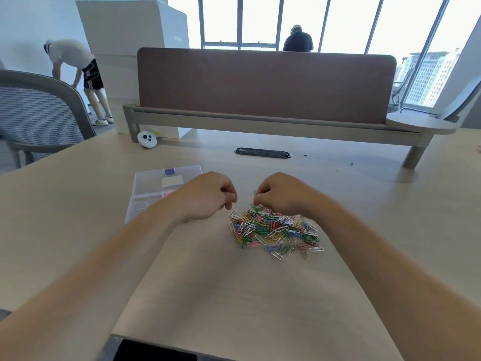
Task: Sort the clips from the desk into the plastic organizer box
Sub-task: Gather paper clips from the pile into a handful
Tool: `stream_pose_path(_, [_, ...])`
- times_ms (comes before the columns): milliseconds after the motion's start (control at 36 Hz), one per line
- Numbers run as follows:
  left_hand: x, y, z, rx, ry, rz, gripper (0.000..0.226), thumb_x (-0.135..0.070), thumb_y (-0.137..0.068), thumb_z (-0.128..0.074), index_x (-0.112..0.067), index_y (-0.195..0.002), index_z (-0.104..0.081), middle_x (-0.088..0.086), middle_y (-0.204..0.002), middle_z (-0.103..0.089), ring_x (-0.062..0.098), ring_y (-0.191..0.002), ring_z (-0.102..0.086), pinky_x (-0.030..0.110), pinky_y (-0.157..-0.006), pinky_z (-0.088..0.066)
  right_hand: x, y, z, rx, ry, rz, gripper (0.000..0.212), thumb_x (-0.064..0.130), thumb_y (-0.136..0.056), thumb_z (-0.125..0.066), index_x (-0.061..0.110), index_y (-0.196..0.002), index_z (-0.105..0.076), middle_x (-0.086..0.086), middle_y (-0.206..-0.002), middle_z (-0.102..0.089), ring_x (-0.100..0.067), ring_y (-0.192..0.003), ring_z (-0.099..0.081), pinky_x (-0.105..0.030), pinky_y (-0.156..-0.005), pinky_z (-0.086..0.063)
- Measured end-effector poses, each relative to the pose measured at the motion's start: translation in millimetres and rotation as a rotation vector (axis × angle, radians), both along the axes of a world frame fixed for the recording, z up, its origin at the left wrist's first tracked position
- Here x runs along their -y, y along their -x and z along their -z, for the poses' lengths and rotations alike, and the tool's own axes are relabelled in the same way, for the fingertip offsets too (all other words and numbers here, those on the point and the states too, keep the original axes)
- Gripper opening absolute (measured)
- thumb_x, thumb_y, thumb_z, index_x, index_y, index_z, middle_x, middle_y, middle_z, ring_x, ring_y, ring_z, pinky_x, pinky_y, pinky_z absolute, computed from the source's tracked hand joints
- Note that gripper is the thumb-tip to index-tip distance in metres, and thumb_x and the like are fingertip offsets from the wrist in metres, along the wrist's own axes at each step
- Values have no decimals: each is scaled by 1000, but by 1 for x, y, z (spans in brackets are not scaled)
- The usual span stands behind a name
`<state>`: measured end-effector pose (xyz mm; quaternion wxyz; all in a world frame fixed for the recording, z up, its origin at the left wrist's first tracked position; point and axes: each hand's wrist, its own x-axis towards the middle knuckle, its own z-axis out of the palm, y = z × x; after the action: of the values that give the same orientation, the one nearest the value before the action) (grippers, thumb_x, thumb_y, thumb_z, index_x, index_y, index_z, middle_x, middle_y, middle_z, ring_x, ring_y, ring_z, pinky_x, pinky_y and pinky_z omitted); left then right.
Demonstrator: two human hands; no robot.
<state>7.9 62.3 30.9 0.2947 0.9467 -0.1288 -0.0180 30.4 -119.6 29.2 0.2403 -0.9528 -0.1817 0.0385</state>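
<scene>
Hiding box (pixel 145 188) corner: L hand (pixel 208 196); clips (pixel 273 230) right, divider (pixel 260 84) behind.

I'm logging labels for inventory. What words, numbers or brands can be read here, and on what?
No text here is readable.
Purple sticker on the plastic organizer box: too blurred to read.
Small label on the white cabinet: too small to read.

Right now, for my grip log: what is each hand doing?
Left hand: fingers curled, contents cannot be told.
Right hand: pinching a clip.
</scene>
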Motion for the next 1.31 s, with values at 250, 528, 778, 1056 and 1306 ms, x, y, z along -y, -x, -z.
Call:
stream_pose_path(250, [-48,-2,4,-9,15,-138,12,-19,-90,-59,-20,-79,-63,-11,-67,-67,12,-56,-56,25,-54,-42,-50,-8,0,-123,-185,-35,19,22,-90,-64,5,-91,-72,-7,-73,-67,-16,-62,-56,-25,-54,-44])
stream_pose_path(528, [-100,-10,-3,-40,-21,-236,15,-5,-91,-55,-13,-85,-66,-4,-63,-60,3,-48,-51,15,-47,-37,-119,-36,5,-233,-295,-34,23,24,-88,-68,1,-89,-72,-9,-72,-64,-19,-62,-54,-31,-59,-46])
stream_pose_path(778, [-117,-26,8,-34,-128,-239,9,-16,-90,-63,-14,-99,-63,-5,-74,-59,10,-59,-56,21,-52,-39,-156,-59,8,-312,-326,-5,23,13,-88,-58,0,-103,-69,-3,-71,-61,-11,-53,-53,-22,-50,-45])
stream_pose_path(1056, [-120,-37,21,-35,-147,-233,21,-5,-87,-61,-14,-105,-68,-3,-92,-61,1,-63,-48,12,-54,-35,-166,-68,7,-237,-217,-26,25,12,-88,-57,-1,-107,-68,-10,-84,-65,-18,-65,-59,-23,-52,-48])
stream_pose_path(1306, [-128,-36,20,-26,-87,-210,24,-4,-89,-55,-17,-103,-69,-5,-87,-65,5,-55,-57,11,-48,-39,-166,-67,6,-183,-101,-72,26,13,-90,-57,-1,-109,-68,-17,-97,-70,-19,-73,-59,-27,-62,-50])
